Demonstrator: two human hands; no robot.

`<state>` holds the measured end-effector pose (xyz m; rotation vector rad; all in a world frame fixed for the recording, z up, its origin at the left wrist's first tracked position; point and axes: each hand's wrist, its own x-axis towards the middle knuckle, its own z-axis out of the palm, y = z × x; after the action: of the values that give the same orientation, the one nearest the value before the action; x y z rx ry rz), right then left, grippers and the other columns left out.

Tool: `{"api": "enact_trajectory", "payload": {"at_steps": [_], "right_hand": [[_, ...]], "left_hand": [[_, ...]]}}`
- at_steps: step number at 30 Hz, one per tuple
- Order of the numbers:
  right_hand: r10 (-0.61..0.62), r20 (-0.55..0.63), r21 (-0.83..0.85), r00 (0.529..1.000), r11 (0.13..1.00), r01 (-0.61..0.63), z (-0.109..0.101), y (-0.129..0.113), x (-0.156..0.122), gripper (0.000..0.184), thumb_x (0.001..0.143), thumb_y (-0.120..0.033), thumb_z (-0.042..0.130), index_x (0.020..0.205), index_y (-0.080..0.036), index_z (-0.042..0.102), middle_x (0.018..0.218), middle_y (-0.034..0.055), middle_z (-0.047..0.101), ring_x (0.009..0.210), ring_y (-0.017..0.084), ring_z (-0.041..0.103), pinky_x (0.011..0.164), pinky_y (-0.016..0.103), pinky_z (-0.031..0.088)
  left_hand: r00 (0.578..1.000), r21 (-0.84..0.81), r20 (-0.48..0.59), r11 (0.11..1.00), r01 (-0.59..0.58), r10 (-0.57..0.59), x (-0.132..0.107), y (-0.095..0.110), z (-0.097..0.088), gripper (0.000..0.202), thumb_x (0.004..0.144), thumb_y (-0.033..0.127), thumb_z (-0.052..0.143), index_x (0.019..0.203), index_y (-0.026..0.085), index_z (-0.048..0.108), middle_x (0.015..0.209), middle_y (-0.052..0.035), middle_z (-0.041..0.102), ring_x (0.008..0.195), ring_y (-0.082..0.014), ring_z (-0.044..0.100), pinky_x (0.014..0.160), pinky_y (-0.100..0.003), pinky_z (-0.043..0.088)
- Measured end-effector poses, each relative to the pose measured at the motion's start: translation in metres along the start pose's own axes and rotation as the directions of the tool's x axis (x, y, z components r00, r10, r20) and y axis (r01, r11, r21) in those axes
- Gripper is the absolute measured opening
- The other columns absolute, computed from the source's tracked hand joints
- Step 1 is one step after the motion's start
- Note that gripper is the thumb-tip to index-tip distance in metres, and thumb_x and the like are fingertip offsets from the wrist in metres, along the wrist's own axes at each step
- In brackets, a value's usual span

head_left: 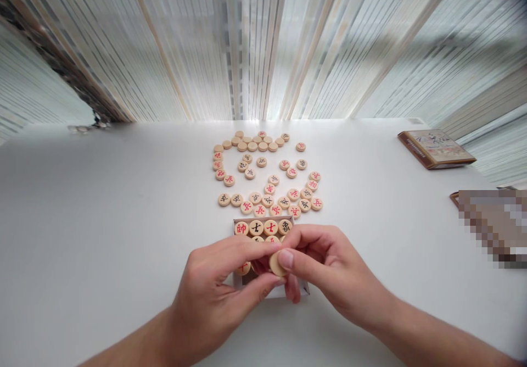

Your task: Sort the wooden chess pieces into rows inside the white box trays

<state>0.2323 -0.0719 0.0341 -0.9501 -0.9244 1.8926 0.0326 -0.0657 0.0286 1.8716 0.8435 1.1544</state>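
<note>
A blank-faced wooden xiangqi piece (276, 265) is held between my two hands, over the front part of an open box (305, 288). My right hand (329, 262) pinches it, the thumb pressed on its pale face. My left hand (224, 273) closes round its left side, forefinger above and thumb below. Beneath my hands the box holds rows of pieces with red and black characters. In its back row are a red-marked piece (241, 228), a black-marked piece (256, 228) and others; my fingers hide much of the lower rows.
Beyond the box, many loose xiangqi pieces (275, 210) lie scattered on the white table (156, 207), some showing characters, others blank. A brown-edged picture box (438, 148) lies at the back right. Another brown object (486, 218), partly blurred out, is at the right edge. Striped curtains (197, 43) hang behind.
</note>
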Motion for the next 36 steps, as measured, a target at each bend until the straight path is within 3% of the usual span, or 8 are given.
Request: {"api": "enact_trajectory", "payload": {"at_steps": [11, 17, 25, 31, 36], "right_hand": [[0.044, 0.005, 0.056, 0.999, 0.997, -0.044, -0.001, 0.0026, 0.0013, 0.036, 0.064, -0.013, 0.104, 0.083, -0.015, 0.074, 0.068, -0.0016, 0.073, 0.057, 0.007, 0.063, 0.056, 0.014, 0.053], [0.011, 0.03, 0.058, 1.0, 0.998, -0.013, -0.0023, 0.0, 0.0023, 0.023, 0.078, -0.026, 0.098, 0.086, -0.014, 0.079, 0.065, -0.0013, 0.072, 0.057, 0.007, 0.065, 0.06, 0.015, 0.057], [-0.044, 0.033, 0.024, 0.998, 0.999, 0.043, -0.0037, 0.0007, 0.0036, 0.02, 0.083, -0.03, 0.095, 0.085, -0.016, 0.081, 0.066, -0.0009, 0.073, 0.057, 0.007, 0.067, 0.059, 0.015, 0.059], [-0.089, 0.002, -0.031, 0.996, 0.996, 0.089, -0.003, -0.0014, 0.0038, 0.014, 0.083, -0.025, 0.095, 0.089, -0.018, 0.085, 0.067, -0.001, 0.074, 0.057, 0.006, 0.067, 0.057, 0.012, 0.058], [-0.134, -0.012, -0.1, 0.991, 0.986, 0.132, -0.0031, -0.0012, 0.0018, 0.02, 0.081, -0.017, 0.095, 0.099, -0.024, 0.089, 0.071, -0.0012, 0.078, 0.06, 0.006, 0.068, 0.058, 0.009, 0.058]], "left_hand": [[0.996, -0.035, -0.054, 0.997, 0.069, -0.07, -0.0019, -0.0036, -0.0004, 0.034, 0.085, 0.005, 0.086, 0.113, 0.024, 0.085, 0.085, 0.0034, 0.084, 0.07, -0.0091, 0.073, 0.071, -0.016, 0.061], [0.99, -0.073, -0.058, 0.989, 0.125, -0.13, -0.0032, -0.0044, -0.0007, 0.035, 0.084, 0.007, 0.087, 0.113, 0.027, 0.084, 0.084, 0.004, 0.083, 0.07, -0.0102, 0.072, 0.071, -0.018, 0.061], [0.985, -0.128, -0.04, 0.979, 0.161, -0.167, -0.0042, -0.0066, 0.0015, 0.037, 0.084, 0.008, 0.087, 0.114, 0.029, 0.082, 0.085, 0.0034, 0.083, 0.071, -0.0118, 0.073, 0.069, -0.021, 0.061], [0.974, -0.157, -0.049, 0.965, 0.21, -0.22, -0.0059, -0.007, 0.0005, 0.027, 0.089, 0.013, 0.085, 0.111, 0.028, 0.083, 0.087, 0.001, 0.083, 0.073, -0.014, 0.076, 0.069, -0.024, 0.063], [0.985, -0.069, -0.099, 0.988, 0.135, -0.142, -0.0025, -0.0068, -0.0001, 0.026, 0.089, 0.007, 0.082, 0.106, 0.026, 0.083, 0.087, 0.0003, 0.082, 0.073, -0.0135, 0.075, 0.067, -0.023, 0.063]]}}
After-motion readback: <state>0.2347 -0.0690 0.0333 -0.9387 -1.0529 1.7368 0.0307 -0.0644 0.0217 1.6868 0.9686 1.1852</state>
